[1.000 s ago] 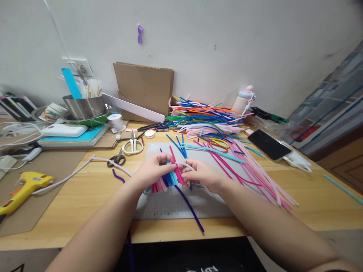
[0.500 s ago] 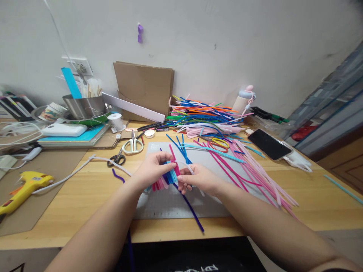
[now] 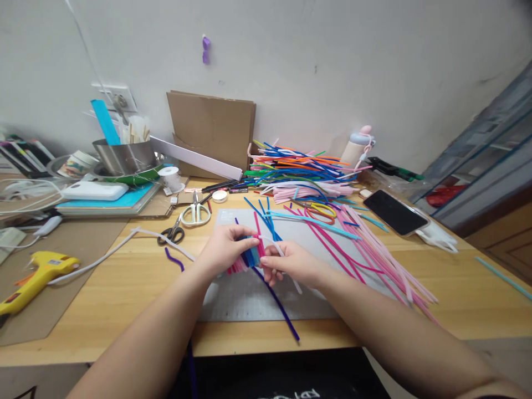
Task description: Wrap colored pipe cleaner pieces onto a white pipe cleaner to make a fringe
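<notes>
Over the grey mat [image 3: 233, 305] my left hand [image 3: 228, 246] is closed round a woven strip of pipe cleaners [image 3: 251, 256] in pink, blue and purple. My right hand [image 3: 286, 263] pinches a pink pipe cleaner [image 3: 261, 244] at the strip's right end. A white pipe cleaner [image 3: 272, 242] arches from the strip over the right fingers. From under the strip a dark purple pipe cleaner [image 3: 282, 313] runs down toward the mat's front edge. The left part of the strip is hidden behind my left hand.
Pink pipe cleaners [image 3: 378, 255] lie right of the mat, with a mixed heap [image 3: 307, 166] behind. Yellow-handled scissors [image 3: 322, 210], white scissors [image 3: 195, 215] and black scissors [image 3: 171, 235] lie around. A glue gun [image 3: 39, 277] is at left, a phone [image 3: 394, 211] at right.
Both hands stay close together at the strip. The pink pipe cleaner's upper end has shifted slightly right, and less of the strip shows below my left hand.
</notes>
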`<state>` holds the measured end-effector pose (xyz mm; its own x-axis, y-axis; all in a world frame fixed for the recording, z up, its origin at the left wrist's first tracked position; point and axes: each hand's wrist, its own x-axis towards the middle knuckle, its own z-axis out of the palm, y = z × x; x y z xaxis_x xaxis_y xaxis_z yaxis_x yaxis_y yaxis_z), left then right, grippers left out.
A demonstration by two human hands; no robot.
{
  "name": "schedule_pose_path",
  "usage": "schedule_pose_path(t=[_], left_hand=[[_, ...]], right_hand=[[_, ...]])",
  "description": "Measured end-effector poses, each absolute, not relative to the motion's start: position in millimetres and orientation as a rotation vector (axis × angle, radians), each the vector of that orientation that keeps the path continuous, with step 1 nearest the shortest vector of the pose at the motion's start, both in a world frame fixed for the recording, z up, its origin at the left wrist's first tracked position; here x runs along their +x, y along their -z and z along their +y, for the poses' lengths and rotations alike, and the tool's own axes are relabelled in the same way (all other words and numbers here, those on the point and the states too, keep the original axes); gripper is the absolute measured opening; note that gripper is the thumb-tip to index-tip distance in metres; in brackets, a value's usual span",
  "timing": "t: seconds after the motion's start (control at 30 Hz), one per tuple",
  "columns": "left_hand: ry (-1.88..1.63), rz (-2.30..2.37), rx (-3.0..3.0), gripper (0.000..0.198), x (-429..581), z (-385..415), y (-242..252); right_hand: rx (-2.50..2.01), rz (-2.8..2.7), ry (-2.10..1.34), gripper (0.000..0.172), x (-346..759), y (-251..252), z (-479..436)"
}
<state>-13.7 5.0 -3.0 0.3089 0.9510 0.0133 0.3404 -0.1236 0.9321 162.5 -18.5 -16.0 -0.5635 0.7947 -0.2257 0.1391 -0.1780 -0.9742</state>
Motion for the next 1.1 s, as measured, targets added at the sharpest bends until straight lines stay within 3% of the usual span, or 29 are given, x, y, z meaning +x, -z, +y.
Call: schedule_pose_path(t=[0.23,0.47,0.67,1.1], left_hand=[[-0.713,1.124,1.639,0.026,-14,0,-4],[-0.645,1.151,1.753,0.026,-12,-5,-5],[-0.575,1.110,1.811,0.026,-13,-2,-1],[-0.490,1.027,1.827,0.027,-16,-5,-6]], right_hand=[[-1.064,-1.806,-1.642,0.026,163,20,-20],[-1.074,-1.803,-1.085,0.020,168,12,-23],[-1.050,-1.603,-1.409,0.019,164,11,-21],[-0.998,-1.441,-1.620,0.020,163,7,-22]])
